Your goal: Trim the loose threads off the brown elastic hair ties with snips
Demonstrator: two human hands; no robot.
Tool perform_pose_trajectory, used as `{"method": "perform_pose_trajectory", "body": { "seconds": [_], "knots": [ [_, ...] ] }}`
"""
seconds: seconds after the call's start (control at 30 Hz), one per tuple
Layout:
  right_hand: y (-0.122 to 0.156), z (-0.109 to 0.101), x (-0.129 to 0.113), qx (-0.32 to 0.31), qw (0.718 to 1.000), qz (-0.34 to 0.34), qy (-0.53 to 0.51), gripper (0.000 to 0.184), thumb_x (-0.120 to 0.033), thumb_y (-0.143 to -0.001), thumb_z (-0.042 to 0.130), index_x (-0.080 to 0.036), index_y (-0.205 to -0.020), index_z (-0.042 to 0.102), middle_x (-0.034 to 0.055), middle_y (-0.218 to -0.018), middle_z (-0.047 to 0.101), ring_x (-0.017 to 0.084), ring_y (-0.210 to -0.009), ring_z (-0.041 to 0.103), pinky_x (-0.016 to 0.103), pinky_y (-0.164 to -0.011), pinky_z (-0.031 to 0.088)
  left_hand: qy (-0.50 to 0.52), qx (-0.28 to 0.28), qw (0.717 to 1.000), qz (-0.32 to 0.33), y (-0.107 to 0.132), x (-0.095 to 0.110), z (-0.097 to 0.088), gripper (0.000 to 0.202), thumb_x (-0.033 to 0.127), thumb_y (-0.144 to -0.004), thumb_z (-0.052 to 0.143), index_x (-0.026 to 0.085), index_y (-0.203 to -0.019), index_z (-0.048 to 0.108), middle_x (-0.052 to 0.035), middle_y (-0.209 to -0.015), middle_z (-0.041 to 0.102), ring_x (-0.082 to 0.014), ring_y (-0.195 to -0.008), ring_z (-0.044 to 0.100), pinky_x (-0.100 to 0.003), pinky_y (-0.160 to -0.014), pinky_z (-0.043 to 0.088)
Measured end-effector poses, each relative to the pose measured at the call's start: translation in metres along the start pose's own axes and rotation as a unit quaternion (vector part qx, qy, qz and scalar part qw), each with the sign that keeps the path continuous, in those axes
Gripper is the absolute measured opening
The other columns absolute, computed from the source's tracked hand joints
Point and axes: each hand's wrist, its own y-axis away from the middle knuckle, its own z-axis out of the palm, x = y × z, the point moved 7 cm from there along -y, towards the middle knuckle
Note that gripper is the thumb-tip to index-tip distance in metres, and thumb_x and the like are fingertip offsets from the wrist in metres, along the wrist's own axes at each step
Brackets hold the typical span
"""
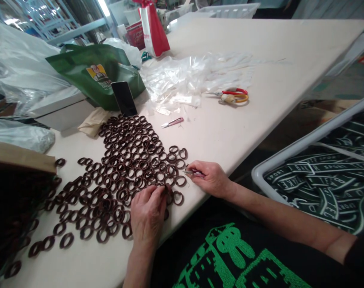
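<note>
A wide spread of brown elastic loops (pixel 122 168) covers the near left of the pale table (pixel 260 60). My left hand (pixel 147 214) rests at the table's near edge, fingers pinched on one brown loop (pixel 169 189). My right hand (pixel 208 177) lies just to the right of the loops, closed around a small pair of thread snips (pixel 190 172) whose tip points left toward the loops.
A second pair of snips (pixel 172 122) and red-and-yellow scissors (pixel 234 95) lie further back beside clear plastic bags (pixel 185 78). A phone (pixel 124 98) leans on a green bag (pixel 95 72). A grey bin of green printed bands (pixel 329 172) stands at the right.
</note>
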Motion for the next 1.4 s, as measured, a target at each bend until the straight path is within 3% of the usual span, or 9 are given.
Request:
{"method": "perform_pose_trajectory", "body": {
  "seconds": [0.17,0.3,0.5,0.63,0.83,1.03,1.17,1.4],
  "knots": [
    [0.000,0.000,0.002,0.002,1.000,0.002,-0.005,0.012,-0.021,-0.086,0.055,-0.017,-0.090,0.065,0.0010,-0.079,0.066,0.011,-0.068,0.058,0.021,-0.066,0.042,-0.002,-0.013,0.999,-0.034,0.000,-0.009,0.003,0.013,0.028,-0.091,0.060,0.023,-0.093,0.072,-0.0056,-0.094,0.069,-0.0217,-0.085,0.061,-0.035,-0.078,0.046],
    [0.001,-0.001,-0.002,0.010,1.000,-0.023,-0.015,0.011,-0.021,-0.087,0.055,-0.017,-0.090,0.065,0.0003,-0.077,0.066,0.010,-0.066,0.057,0.020,-0.064,0.042,-0.020,0.009,0.998,-0.058,0.006,-0.023,-0.002,0.013,0.029,-0.091,0.060,0.021,-0.094,0.071,-0.0058,-0.095,0.070,-0.0214,-0.085,0.062,-0.034,-0.078,0.047],
    [0.011,0.019,-0.034,-0.085,0.979,-0.180,0.042,0.017,-0.017,-0.089,0.052,-0.019,-0.096,0.067,0.0003,-0.076,0.062,0.011,-0.064,0.053,0.022,-0.058,0.036,-0.030,0.060,0.995,-0.072,0.021,-0.036,-0.019,0.012,0.025,-0.092,0.060,0.020,-0.096,0.070,-0.0058,-0.097,0.071,-0.0198,-0.085,0.063,-0.032,-0.079,0.048],
    [0.022,0.039,-0.048,-0.157,0.945,-0.254,0.132,0.012,-0.025,-0.091,0.057,-0.020,-0.095,0.068,0.0000,-0.077,0.062,0.012,-0.062,0.051,0.025,-0.055,0.032,-0.045,0.110,0.983,-0.140,0.042,-0.054,-0.042,0.012,0.024,-0.092,0.061,0.020,-0.099,0.070,-0.0074,-0.103,0.071,-0.0207,-0.090,0.065,-0.035,-0.086,0.049],
    [0.007,0.033,-0.032,-0.121,0.950,-0.207,0.201,0.014,-0.023,-0.094,0.056,-0.018,-0.098,0.068,0.0024,-0.077,0.064,0.014,-0.068,0.057,0.026,-0.058,0.034,-0.087,0.149,0.957,-0.233,0.089,-0.092,-0.076,0.015,0.027,-0.092,0.061,0.019,-0.101,0.069,-0.0099,-0.107,0.072,-0.0237,-0.100,0.065,-0.040,-0.094,0.049],
    [-0.007,0.011,-0.010,-0.072,0.966,-0.141,0.206,0.018,-0.018,-0.089,0.054,-0.018,-0.100,0.069,0.0036,-0.087,0.070,0.015,-0.073,0.063,0.025,-0.064,0.042,-0.108,0.101,0.937,-0.317,0.133,-0.124,-0.075,0.028,0.039,-0.092,0.058,0.019,-0.109,0.066,-0.0121,-0.115,0.069,-0.0270,-0.107,0.063,-0.044,-0.097,0.047],
    [-0.005,-0.001,-0.005,-0.028,0.976,-0.124,0.175,0.019,-0.017,-0.089,0.052,-0.018,-0.098,0.068,0.0036,-0.084,0.070,0.014,-0.071,0.064,0.023,-0.067,0.045,-0.081,0.085,0.937,-0.329,0.143,-0.127,-0.066,0.034,0.046,-0.092,0.052,0.019,-0.107,0.067,-0.0118,-0.116,0.068,-0.0269,-0.109,0.062,-0.041,-0.098,0.047],
    [-0.003,-0.012,-0.012,0.025,0.976,-0.138,0.165,0.015,-0.018,-0.091,0.052,-0.017,-0.094,0.067,0.0002,-0.069,0.063,0.011,-0.057,0.058,0.021,-0.056,0.043,-0.022,0.074,0.950,-0.303,0.143,-0.120,-0.059,0.034,0.045,-0.092,0.052,0.020,-0.110,0.068,-0.0093,-0.112,0.070,-0.0243,-0.102,0.065,-0.036,-0.094,0.050]
  ]
}}
